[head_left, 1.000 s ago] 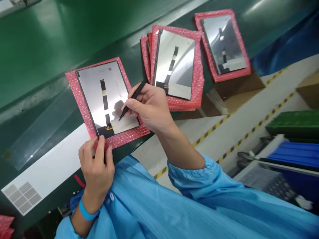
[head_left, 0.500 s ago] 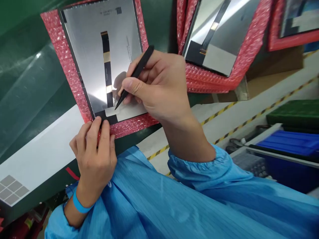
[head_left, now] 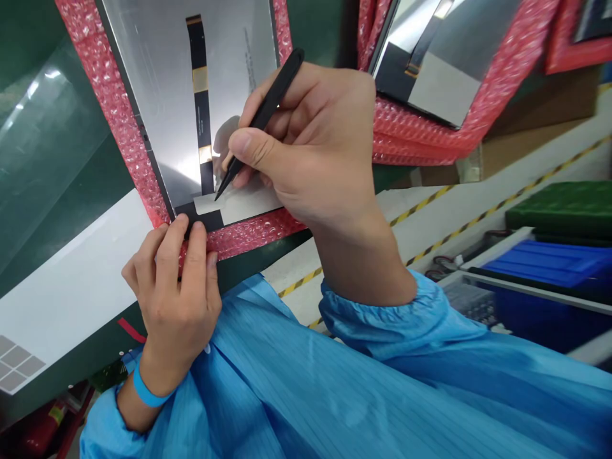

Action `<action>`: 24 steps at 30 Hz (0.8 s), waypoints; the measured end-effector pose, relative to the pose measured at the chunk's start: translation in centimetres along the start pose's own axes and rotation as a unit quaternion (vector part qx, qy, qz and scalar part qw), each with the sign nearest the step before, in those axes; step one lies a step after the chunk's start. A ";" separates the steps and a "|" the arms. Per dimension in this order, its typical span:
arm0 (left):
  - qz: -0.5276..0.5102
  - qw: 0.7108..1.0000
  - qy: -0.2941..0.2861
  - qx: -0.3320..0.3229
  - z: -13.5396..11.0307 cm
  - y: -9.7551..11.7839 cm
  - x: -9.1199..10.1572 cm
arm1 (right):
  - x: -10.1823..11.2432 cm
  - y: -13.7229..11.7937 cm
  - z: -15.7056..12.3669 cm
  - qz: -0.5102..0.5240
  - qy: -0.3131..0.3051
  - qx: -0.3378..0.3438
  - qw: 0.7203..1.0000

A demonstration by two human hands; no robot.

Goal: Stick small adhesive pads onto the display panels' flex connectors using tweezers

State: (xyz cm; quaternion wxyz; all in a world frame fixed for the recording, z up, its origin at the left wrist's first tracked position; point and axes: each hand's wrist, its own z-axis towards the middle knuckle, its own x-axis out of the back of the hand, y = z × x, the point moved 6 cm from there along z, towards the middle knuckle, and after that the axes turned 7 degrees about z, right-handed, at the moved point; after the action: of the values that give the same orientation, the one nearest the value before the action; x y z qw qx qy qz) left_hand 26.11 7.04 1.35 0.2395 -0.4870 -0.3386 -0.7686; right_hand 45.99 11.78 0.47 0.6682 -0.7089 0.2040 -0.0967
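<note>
black tool (head_left: 275,95) at the panel's (head_left: 165,108) lower edge

a white sheet (head_left: 76,274) slants near the front edge of the green bench (head_left: 329,38). the left hand (head_left: 174,280), palm down, lays loosely parted fingertips on the panel's black lower-left corner. the right hand (head_left: 315,146), above the panel's lower right, pinches the tool, tip slanting down-left to a white strip (head_left: 205,204). green bench shows between this panel's pink wrap (head_left: 112,115) and the stack (head_left: 507,76).

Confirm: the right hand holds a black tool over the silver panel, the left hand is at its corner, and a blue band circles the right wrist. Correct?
No: the head view shows the blue band on the left wrist, not the right. The right hand holds the black tool over the silver panel, the left hand at its corner.
</note>
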 end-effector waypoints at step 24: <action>0.006 1.000 -0.015 0.017 0.3 0.1 -0.2 | -0.1 -0.6 -0.4 -0.030 0.005 -0.020 0.999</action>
State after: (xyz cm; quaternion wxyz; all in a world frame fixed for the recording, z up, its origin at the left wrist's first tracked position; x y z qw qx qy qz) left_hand 26.37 7.21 1.31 0.2478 -0.4962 -0.3524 -0.7538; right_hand 45.83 11.41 1.07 0.6493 -0.7277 0.1879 -0.1164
